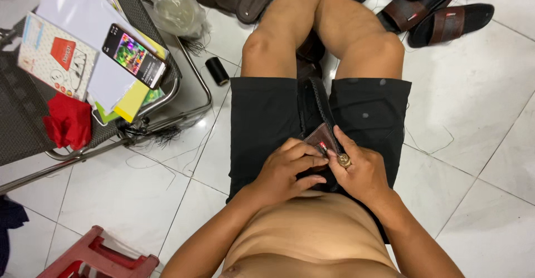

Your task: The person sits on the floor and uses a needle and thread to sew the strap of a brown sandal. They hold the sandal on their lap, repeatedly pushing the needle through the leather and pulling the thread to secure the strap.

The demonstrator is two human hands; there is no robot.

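A dark brown sandal (316,110) lies on my lap between my thighs, its braided strap running away from me. My left hand (287,169) grips the near end of the sandal from the left, fingers curled over it. My right hand (359,169), with a ring on one finger, pinches the brown strap patch with its small red label (323,143) from the right. Both hands touch each other over the sandal. I cannot see any needle or thread between the fingers.
A black thread spool (217,70) stands on the white tile floor to my left. A metal mesh chair (22,116) holds a phone (135,56), papers and a red cloth (69,121). Several brown sandals (440,18) lie ahead. A red stool (97,258) is at bottom left.
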